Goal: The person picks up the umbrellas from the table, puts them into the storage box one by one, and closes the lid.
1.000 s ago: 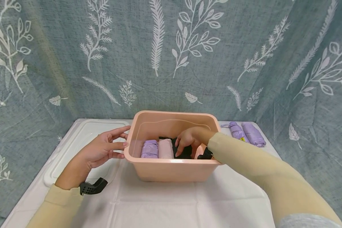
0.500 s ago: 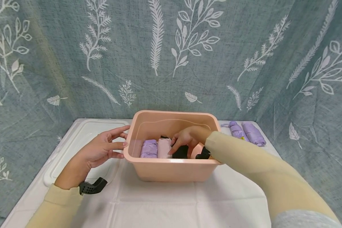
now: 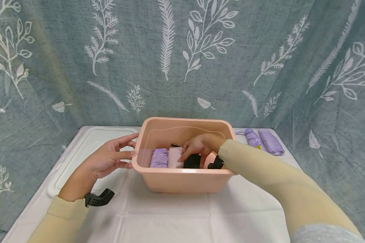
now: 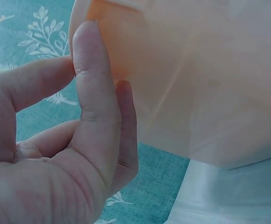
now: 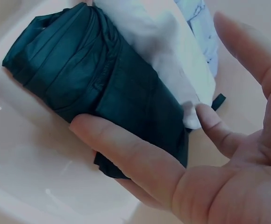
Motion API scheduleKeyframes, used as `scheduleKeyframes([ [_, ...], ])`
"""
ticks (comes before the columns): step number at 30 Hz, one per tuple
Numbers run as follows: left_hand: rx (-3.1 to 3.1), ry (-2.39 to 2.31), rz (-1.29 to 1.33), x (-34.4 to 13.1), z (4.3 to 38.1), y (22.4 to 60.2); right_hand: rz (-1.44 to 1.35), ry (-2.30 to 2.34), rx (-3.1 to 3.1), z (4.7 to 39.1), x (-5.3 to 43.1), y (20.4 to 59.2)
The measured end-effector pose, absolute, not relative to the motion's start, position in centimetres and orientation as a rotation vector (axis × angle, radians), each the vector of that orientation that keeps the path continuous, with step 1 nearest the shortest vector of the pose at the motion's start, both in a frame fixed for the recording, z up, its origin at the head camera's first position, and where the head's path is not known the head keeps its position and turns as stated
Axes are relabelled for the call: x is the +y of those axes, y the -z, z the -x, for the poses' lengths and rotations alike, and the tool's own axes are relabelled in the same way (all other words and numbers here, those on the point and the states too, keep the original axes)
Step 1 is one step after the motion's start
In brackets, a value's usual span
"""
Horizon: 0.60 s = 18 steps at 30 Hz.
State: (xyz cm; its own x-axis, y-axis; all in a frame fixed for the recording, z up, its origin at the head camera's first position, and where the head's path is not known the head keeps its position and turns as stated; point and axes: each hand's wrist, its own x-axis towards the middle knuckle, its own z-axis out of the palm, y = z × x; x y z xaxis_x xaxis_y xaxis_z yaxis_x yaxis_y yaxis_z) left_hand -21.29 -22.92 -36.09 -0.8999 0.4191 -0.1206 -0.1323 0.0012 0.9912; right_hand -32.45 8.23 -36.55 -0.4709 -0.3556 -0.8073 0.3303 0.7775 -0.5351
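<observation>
A peach plastic bin (image 3: 182, 182) stands mid-table. Inside, from left to right, lie a lavender folded umbrella (image 3: 159, 158), a pale pink rolled umbrella (image 3: 174, 158) and a dark folded umbrella (image 3: 192, 162), dark green in the right wrist view. My right hand (image 3: 197, 146) reaches into the bin with spread fingers above the dark umbrella. In the right wrist view, one finger lies along the dark umbrella (image 5: 126, 88) and another fingertip is by the pale umbrella (image 5: 173, 60). My left hand (image 3: 109, 157) rests its thumb and fingertips against the bin's left rim, fingers loosely spread.
On the right of the table lie a lavender umbrella (image 3: 253, 139) with a strap and a thicker lavender folded bundle (image 3: 271, 142). A white lid (image 3: 88, 155) lies flat at left. A patterned curtain (image 3: 170, 94) hangs behind the white cloth-covered table (image 3: 200, 216).
Inside the bin, my right hand has moved slightly left, its fingertips now by the pink umbrella, which sits a little further left. The left hand stays at the rim.
</observation>
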Motion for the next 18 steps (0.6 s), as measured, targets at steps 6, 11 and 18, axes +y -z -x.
scheduleKeyframes([
  [6, 1.901, -1.961, -0.291, -22.9, 21.3, 36.1, 0.034, 0.772, 1.880, 32.5, 8.4, 35.8],
  [11, 1.906, -1.960, -0.293, -22.9, 21.2, 36.1, 0.028, 0.799, 1.904, 32.3, 8.5, 35.3],
  [18, 1.909, -1.960, -0.304, -23.0, 21.2, 36.2, 0.051, 0.850, 1.948, 32.0, 9.2, 34.5],
])
